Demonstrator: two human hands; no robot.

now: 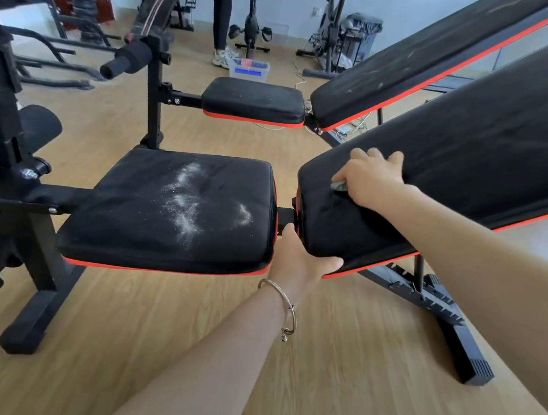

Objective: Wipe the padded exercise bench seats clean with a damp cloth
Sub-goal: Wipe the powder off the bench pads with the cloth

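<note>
Now right hand (372, 177) presses cloth (339, 186) on backrest pad (462, 162); left hand (299, 260) grip holds pad's edge.

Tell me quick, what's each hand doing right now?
Left hand: closed on the lower corner of the backrest pad.
Right hand: pressing the cloth flat onto the backrest pad.

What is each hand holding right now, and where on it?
The right hand presses a mostly hidden cloth against the inclined back pad. The left hand grips that pad's lower front corner.
</note>
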